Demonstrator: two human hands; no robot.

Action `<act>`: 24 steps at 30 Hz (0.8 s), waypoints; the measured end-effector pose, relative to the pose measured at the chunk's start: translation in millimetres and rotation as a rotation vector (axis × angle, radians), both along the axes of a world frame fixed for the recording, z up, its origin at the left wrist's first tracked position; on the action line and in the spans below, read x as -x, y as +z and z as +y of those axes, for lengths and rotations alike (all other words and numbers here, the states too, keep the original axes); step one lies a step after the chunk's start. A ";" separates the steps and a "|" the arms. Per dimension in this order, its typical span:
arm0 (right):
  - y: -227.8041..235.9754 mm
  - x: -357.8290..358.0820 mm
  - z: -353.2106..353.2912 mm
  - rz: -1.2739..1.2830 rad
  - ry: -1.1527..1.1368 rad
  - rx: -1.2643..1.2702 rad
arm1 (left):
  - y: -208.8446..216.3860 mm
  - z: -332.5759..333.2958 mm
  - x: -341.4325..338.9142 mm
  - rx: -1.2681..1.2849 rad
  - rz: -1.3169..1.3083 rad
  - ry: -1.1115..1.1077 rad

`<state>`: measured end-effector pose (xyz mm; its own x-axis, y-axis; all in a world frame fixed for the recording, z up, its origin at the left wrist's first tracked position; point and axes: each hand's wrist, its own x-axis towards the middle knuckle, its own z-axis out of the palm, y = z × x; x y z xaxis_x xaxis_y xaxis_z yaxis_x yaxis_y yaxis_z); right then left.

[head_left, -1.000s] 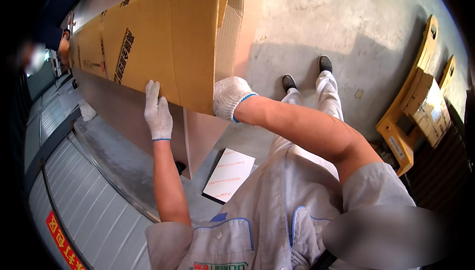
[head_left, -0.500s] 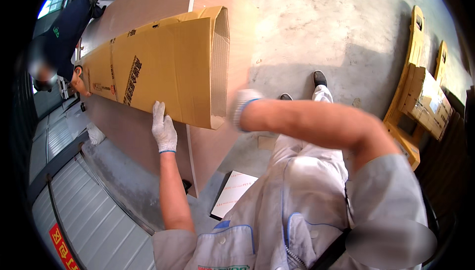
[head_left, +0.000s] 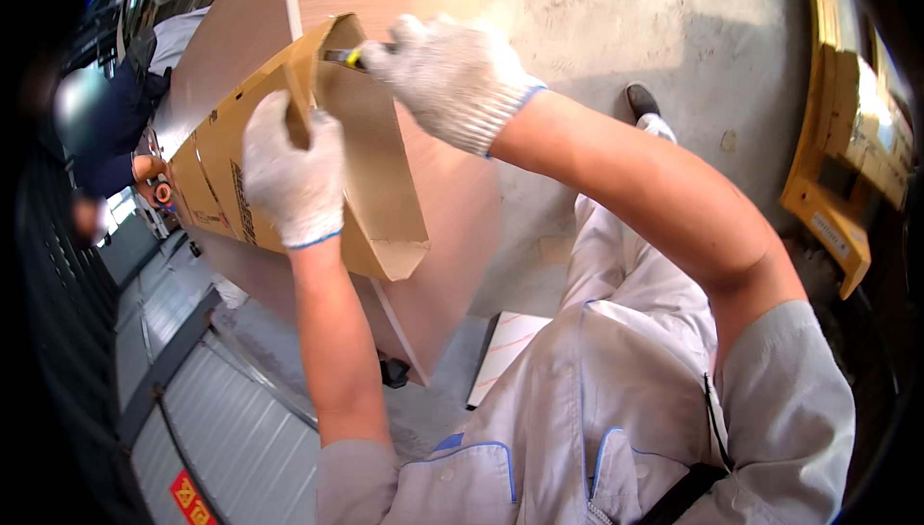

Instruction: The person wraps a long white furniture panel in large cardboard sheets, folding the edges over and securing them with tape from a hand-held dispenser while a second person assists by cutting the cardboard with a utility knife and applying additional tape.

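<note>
A long brown cardboard box [head_left: 371,140] lies on the wood-toned board tabletop [head_left: 452,169], its open end toward me. My gloved left hand [head_left: 294,174] is closed on the cardboard near that end, thumb and fingers curled about an edge piece. In my gloved right hand [head_left: 448,82] is a utility knife [head_left: 351,57] with a yellow part. Its blade end points left at the upper edge of the box's open end. Whether the blade is cutting cannot be made out.
At the far left a person in dark clothing [head_left: 106,130] has a hand at the box's other end. A yellow pallet jack [head_left: 818,169] carrying a carton stands at the right. A white flat panel [head_left: 510,342] lies on the floor near my legs.
My left hand has moved from the box's near side up onto its end and grips the cardboard. My right hand has swung up and forward, and the knife now shows in it.
</note>
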<state>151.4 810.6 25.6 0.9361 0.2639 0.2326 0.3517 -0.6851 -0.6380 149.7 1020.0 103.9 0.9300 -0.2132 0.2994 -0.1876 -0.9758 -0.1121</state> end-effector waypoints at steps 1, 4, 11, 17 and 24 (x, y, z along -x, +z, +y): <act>-7.9 -6.4 8.3 -0.020 0.010 -0.009 | 3.8 -3.4 -1.6 0.023 -0.068 -0.042; -22.3 -13.7 26.0 -0.007 0.026 -0.047 | -0.3 -9.0 1.2 0.252 -0.085 0.099; -32.4 -19.3 56.1 0.096 0.083 -0.236 | -4.1 0.2 -0.9 0.256 -0.090 0.111; -25.4 -35.4 80.9 0.074 0.031 -0.201 | -5.7 -4.7 1.1 0.396 -0.048 0.161; -13.7 -38.4 101.9 0.037 0.007 0.099 | -4.2 -2.1 -0.2 0.231 -0.056 0.064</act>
